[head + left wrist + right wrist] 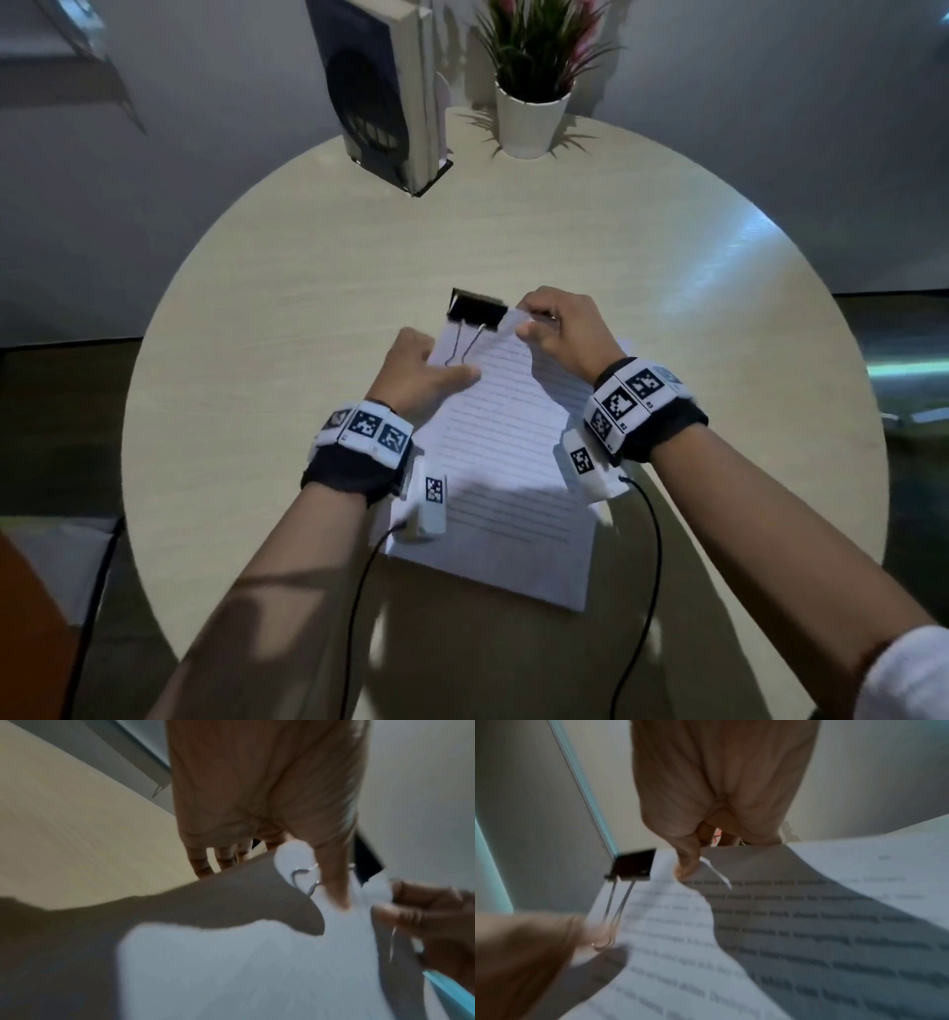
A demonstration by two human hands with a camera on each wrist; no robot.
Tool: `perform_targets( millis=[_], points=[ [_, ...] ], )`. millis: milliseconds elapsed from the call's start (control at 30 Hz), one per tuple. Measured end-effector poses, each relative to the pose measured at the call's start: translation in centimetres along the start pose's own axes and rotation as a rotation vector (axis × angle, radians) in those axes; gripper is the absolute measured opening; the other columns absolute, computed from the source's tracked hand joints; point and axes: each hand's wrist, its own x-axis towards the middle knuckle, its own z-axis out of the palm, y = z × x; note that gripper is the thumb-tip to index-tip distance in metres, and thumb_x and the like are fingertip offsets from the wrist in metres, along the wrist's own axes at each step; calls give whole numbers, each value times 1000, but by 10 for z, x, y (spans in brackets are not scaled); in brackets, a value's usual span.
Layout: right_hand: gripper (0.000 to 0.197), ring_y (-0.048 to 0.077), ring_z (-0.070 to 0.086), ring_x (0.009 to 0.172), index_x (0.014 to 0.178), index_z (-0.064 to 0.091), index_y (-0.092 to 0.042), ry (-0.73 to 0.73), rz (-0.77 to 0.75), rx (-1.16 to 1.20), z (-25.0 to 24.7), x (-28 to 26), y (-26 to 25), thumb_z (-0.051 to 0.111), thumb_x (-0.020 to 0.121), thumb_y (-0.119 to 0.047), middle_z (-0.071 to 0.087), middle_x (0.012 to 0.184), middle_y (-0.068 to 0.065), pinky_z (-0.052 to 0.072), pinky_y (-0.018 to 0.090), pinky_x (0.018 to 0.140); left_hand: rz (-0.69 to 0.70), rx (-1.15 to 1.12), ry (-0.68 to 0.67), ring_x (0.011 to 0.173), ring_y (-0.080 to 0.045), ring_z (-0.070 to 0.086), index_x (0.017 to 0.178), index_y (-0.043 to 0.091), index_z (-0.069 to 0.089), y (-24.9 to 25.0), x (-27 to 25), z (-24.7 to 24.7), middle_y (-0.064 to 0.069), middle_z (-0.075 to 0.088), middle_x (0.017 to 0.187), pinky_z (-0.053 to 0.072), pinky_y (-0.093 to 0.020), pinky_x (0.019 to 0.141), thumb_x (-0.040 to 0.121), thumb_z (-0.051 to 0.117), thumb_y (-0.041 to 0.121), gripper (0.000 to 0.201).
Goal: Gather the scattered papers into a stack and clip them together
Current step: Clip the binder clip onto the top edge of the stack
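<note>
On the round pale table (267, 318), the left hand (416, 377) lies on the near-left part of the paper stack (508, 462), its thumb pressed down on the wire handle of the black binder clip (475, 312); the other fingers reach under the sheets' left edge. The clip grips the stack's far-left corner. Just beside it, the right hand (562, 329) pinches the far edge of the printed sheets between thumb and curled fingers. Farther back stand a dark-covered book (375, 97) and a white potted plant (534, 97).
</note>
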Motion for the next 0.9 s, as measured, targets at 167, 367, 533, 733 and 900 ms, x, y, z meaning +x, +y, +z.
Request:
perform_targets(
  millis=[167, 367, 533, 733, 900],
  points=[
    [8, 17, 53, 76, 81, 65, -2, 75, 139, 73, -23, 13, 14, 59, 83, -6, 60, 77, 7, 41, 16, 65, -163, 89, -18, 90, -37, 65, 95, 4, 64, -46, -7, 13, -18, 68, 93, 45, -34, 72, 91, 54, 30, 28],
    [28, 26, 52, 112, 113, 58, -17, 597, 610, 154, -26, 26, 57, 59, 85, -22, 54, 126, 8, 41, 32, 88, -154, 1, 86, 85, -30, 56, 108, -3, 61, -15, 33, 18, -16, 60, 94, 40, -32, 71, 93, 51, 22, 30],
    [11, 21, 51, 63, 82, 61, -10, 357, 718, 672, -20, 32, 92, 57, 87, -19, 58, 66, 2, 41, 32, 64, -182, -167, 199, 104, -28, 55, 126, -1, 53, 23, 98, 5, -16, 60, 121, 42, -32, 86, 94, 50, 19, 38],
    [22, 22, 53, 73, 73, 55, -16, 436, 617, 512, -15, 75, 108, 43, 88, -5, 58, 78, 9, 42, 33, 70, -225, -87, 205, 100, -32, 55, 122, 1, 55, 41, 171, -1, -18, 61, 113, 36, -30, 80, 95, 48, 23, 36],
    [32, 33, 58, 104, 119, 52, -10, 294, 573, 396, -8, 108, 115, 39, 90, -17, 61, 118, 15, 50, 48, 91, -205, -24, 229, 89, -39, 50, 108, 0, 56, 35, 210, -13, -21, 55, 92, 33, -34, 73, 95, 45, 20, 26]
  ],
)
